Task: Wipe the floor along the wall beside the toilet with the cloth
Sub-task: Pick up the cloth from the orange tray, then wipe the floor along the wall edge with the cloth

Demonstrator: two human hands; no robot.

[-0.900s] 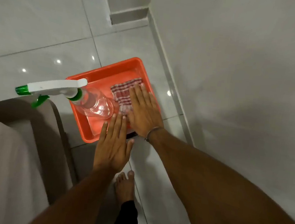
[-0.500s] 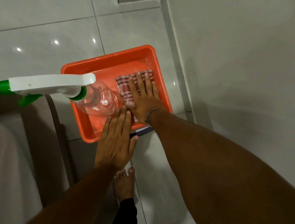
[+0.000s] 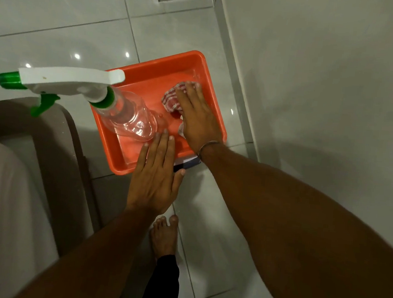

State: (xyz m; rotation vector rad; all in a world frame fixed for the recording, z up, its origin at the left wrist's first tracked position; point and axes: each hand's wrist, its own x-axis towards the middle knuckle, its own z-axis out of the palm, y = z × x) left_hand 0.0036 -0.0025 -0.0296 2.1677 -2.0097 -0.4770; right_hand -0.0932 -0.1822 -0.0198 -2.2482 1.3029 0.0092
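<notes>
A red-and-white checked cloth (image 3: 171,100) lies bunched in an orange tray (image 3: 150,72) on the tiled floor beside the wall (image 3: 315,88). My right hand (image 3: 197,118) covers the cloth, fingers curled over it and gathering it. My left hand (image 3: 156,176) lies flat over the tray's near rim, fingers together, holding nothing. The toilet (image 3: 8,192) fills the lower left.
A clear spray bottle (image 3: 127,114) with a white and green trigger head (image 3: 63,82) stands in the tray's left side, close to my left fingertips. My bare foot (image 3: 164,236) stands on the floor tiles (image 3: 207,233) below the tray. A skirting strip (image 3: 236,64) runs along the wall.
The cloth lay flat under my right palm; now the fingers have drawn it into a bunch. The view has tilted closer over the tray. My left hand has stayed at the rim.
</notes>
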